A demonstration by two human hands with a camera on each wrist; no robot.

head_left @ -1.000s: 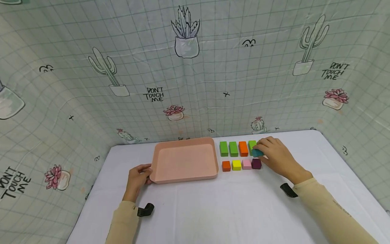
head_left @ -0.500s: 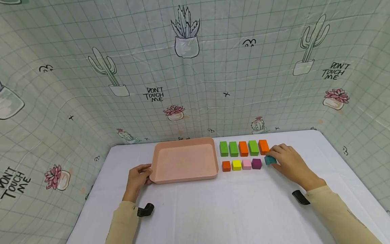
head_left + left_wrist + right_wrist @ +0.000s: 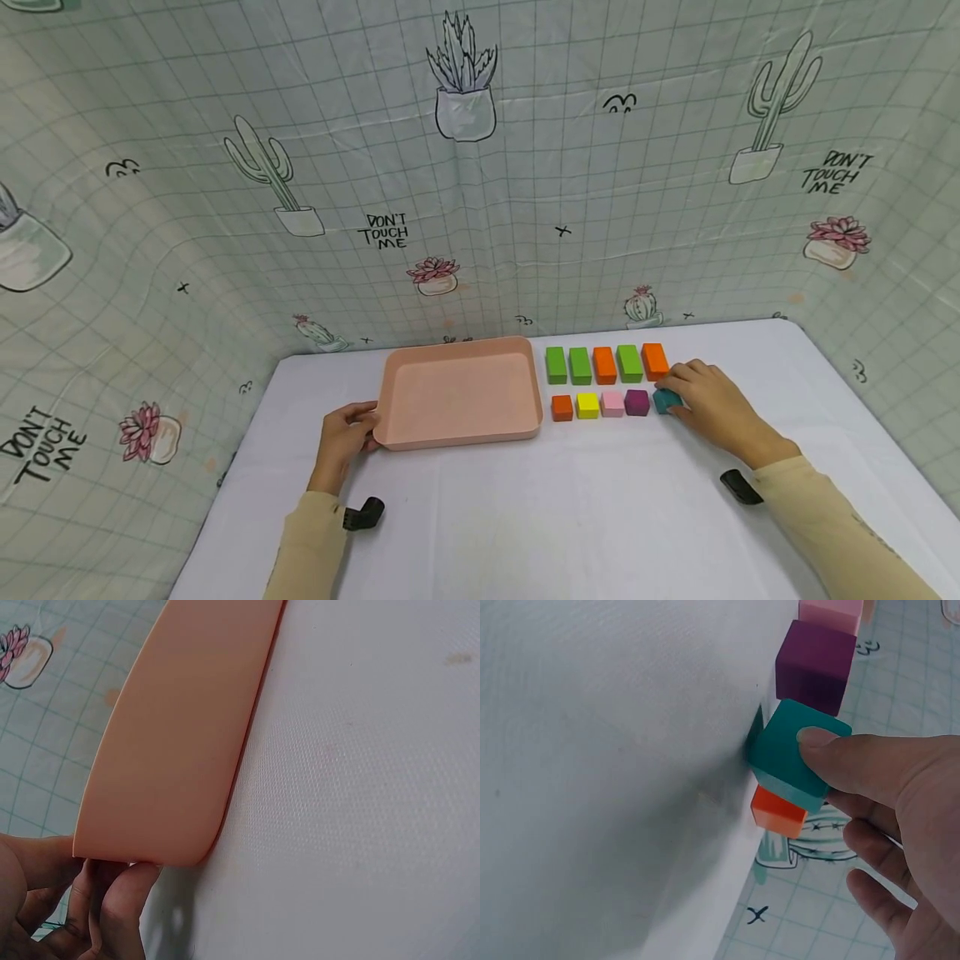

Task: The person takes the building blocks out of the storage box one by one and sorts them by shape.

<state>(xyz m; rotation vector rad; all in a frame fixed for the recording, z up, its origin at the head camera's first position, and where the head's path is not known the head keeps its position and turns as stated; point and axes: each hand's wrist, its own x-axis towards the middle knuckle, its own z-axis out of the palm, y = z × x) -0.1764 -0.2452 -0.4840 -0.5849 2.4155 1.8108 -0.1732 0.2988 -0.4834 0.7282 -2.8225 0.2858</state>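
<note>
My right hand (image 3: 716, 408) pinches a teal cube (image 3: 784, 746) with the thumb on one face. In the head view, the teal cube (image 3: 664, 401) is at the right end of the front row, beside a purple cube (image 3: 637, 403); in the right wrist view it is tilted. At the left, my left hand (image 3: 343, 440) grips the near-left corner of a shallow pink tray (image 3: 457, 404). The left wrist view has the thumb at the tray's (image 3: 172, 727) upper edge and the fingers curled against its end wall.
The front row also has pink (image 3: 612, 404), yellow (image 3: 587, 406) and orange (image 3: 562, 408) cubes. Behind it stand three green blocks (image 3: 556, 367) and two orange blocks (image 3: 656, 362). A printed cloth (image 3: 480, 192) hangs behind the white table (image 3: 525, 517).
My right hand has carried the teal cube right and nearer, from over the back row to the end of the front row, uncovering the far-right orange block. My left hand stays at the tray.
</note>
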